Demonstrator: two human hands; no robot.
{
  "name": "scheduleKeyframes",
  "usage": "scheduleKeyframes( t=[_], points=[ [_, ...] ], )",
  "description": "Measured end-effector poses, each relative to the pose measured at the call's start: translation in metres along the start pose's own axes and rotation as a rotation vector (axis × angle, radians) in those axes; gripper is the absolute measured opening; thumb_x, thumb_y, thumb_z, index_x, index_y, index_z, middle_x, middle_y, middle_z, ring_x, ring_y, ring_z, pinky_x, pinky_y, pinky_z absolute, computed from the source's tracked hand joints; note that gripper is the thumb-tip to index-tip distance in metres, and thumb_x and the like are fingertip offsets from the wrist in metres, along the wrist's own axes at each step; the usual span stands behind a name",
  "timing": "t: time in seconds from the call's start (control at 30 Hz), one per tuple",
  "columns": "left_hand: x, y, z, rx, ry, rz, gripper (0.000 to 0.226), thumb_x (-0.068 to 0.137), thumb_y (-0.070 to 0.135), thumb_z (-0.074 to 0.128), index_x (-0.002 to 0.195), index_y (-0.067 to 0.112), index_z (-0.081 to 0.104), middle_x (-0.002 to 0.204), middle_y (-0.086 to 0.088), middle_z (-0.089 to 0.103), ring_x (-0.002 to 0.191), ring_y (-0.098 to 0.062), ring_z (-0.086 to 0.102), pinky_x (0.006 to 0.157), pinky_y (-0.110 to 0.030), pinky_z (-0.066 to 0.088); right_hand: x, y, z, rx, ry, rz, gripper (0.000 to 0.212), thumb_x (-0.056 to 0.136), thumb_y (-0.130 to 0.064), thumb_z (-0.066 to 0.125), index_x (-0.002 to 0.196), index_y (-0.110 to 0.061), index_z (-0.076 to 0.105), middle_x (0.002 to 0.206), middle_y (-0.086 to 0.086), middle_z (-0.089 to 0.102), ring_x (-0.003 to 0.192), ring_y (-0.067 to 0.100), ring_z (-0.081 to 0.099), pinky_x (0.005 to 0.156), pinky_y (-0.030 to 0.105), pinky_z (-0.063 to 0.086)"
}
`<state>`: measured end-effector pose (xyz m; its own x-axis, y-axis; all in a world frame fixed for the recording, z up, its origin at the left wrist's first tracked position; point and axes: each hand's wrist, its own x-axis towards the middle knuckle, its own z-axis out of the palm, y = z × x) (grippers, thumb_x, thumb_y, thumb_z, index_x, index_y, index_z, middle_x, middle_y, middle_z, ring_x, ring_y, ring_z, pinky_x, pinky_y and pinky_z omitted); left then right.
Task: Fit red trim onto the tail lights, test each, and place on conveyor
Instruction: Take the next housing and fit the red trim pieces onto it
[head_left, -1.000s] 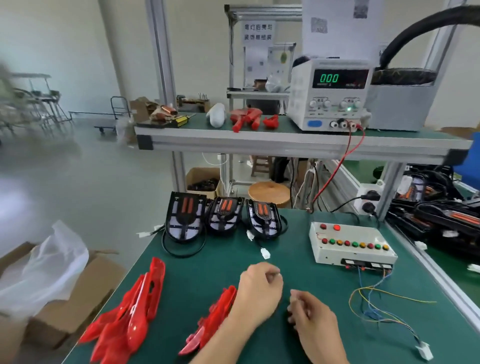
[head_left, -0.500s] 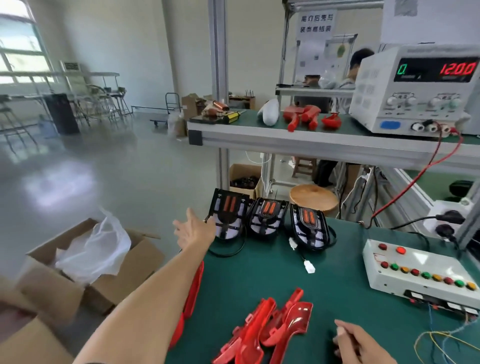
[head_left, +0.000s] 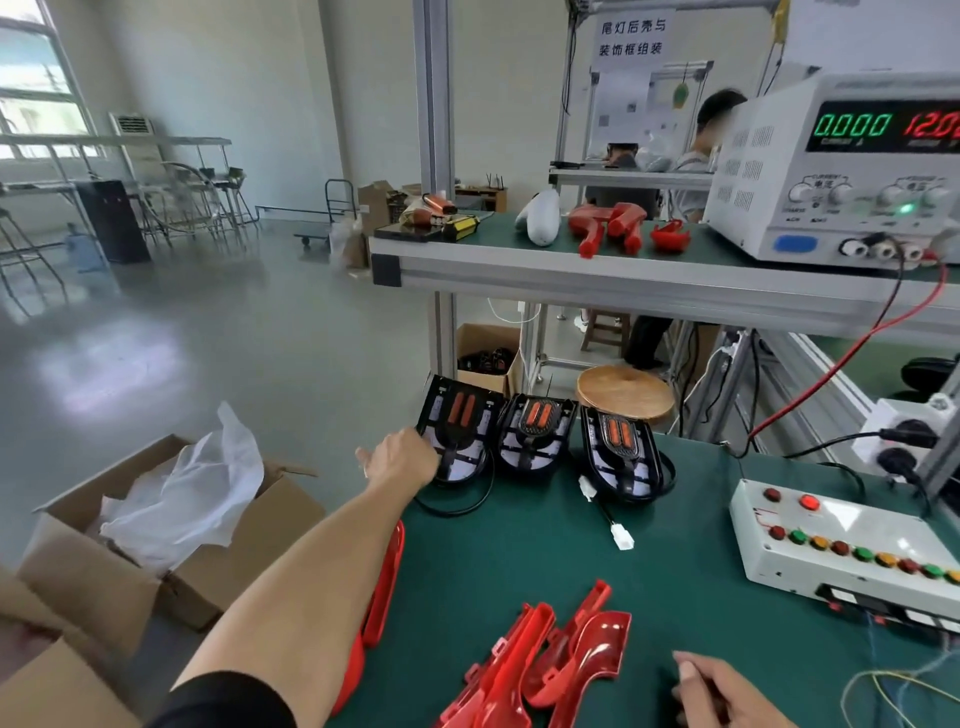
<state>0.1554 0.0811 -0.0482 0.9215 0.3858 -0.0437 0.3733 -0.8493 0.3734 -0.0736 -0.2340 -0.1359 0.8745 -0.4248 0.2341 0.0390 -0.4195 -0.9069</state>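
Three black tail lights stand in a row at the far edge of the green bench: the left one (head_left: 460, 431), the middle one (head_left: 535, 434) and the right one (head_left: 621, 452). My left hand (head_left: 400, 460) reaches out to the left tail light and its fingers close on that light's left edge. A pile of red trim pieces (head_left: 550, 660) lies on the mat near me, and another red trim piece (head_left: 387, 582) lies under my left forearm. My right hand (head_left: 722, 693) rests on the mat at the bottom right, fingers loosely curled, holding nothing.
A white test box (head_left: 852, 540) with coloured buttons sits at the right, loose wires beside it. A white connector (head_left: 622, 540) trails from the right tail light. A power supply (head_left: 841, 171) stands on the upper shelf. Open cardboard boxes (head_left: 171, 540) stand left of the bench.
My left hand has moved from the near mat out to the left tail light and taken hold of its edge. The view has swung left and closer. My right hand stayed low.
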Motion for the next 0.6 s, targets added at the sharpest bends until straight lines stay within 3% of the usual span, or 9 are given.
scheduleKeyframes(
  t=[0.07,0.2,0.37,0.47,0.53,0.6],
  points=[
    [0.001,-0.002,0.002,-0.075,0.013,0.017,0.024,0.101,0.023,0.037,0.097,0.015,0.059,0.119,-0.015,0.068,0.108,-0.036,0.06,0.105,-0.046,0.032,0.003,-0.008,-0.002,0.135,-0.144,0.11,0.048,0.078,0.001,0.076,0.068,-0.045,0.067,0.068,-0.027,0.067,0.059,-0.001,0.066,0.057,0.006,0.048],
    [-0.002,-0.006,0.002,-0.208,0.076,0.06,0.043,0.107,0.033,0.033,0.11,0.002,0.063,0.119,-0.025,0.066,0.108,-0.044,0.061,0.089,-0.043,0.046,0.002,-0.006,0.003,0.0,0.012,0.005,0.047,0.076,0.002,0.078,0.068,-0.044,0.068,0.065,-0.026,0.066,0.054,-0.001,0.064,0.052,0.005,0.046],
    [-0.016,0.0,-0.017,-0.333,0.151,0.141,0.046,0.109,0.037,0.033,0.109,0.0,0.059,0.113,-0.025,0.065,0.106,-0.044,0.059,0.085,-0.044,0.044,-0.001,-0.019,-0.005,-0.092,0.054,-0.04,0.038,0.077,-0.001,0.079,0.067,-0.037,0.072,0.056,-0.024,0.064,0.049,0.0,0.062,0.051,0.006,0.046],
    [-0.032,0.009,-0.039,-0.428,0.167,0.216,0.044,0.109,0.036,0.034,0.104,0.0,0.059,0.108,-0.024,0.065,0.104,-0.043,0.059,0.09,-0.047,0.047,-0.005,-0.024,-0.009,-0.101,0.064,-0.033,0.035,0.078,0.0,0.079,0.067,-0.033,0.073,0.053,-0.023,0.063,0.047,0.001,0.061,0.052,0.002,0.043],
    [-0.042,0.017,-0.055,-0.486,0.141,0.271,0.043,0.109,0.036,0.035,0.093,0.003,0.057,0.097,-0.02,0.066,0.095,-0.04,0.059,0.082,-0.044,0.046,-0.005,-0.026,-0.011,-0.093,0.052,0.005,0.032,0.082,-0.005,0.077,0.069,-0.034,0.074,0.055,-0.024,0.064,0.05,-0.001,0.062,0.057,0.0,0.043],
    [-0.056,0.029,-0.072,-0.524,0.073,0.356,0.044,0.108,0.037,0.038,0.079,0.008,0.053,0.078,-0.01,0.062,0.078,-0.031,0.056,0.068,-0.038,0.04,-0.005,-0.029,-0.015,-0.044,0.0,0.086,0.025,0.088,-0.013,0.073,0.076,-0.034,0.075,0.062,-0.02,0.069,0.052,-0.002,0.063,0.063,0.007,0.049]
  ],
)
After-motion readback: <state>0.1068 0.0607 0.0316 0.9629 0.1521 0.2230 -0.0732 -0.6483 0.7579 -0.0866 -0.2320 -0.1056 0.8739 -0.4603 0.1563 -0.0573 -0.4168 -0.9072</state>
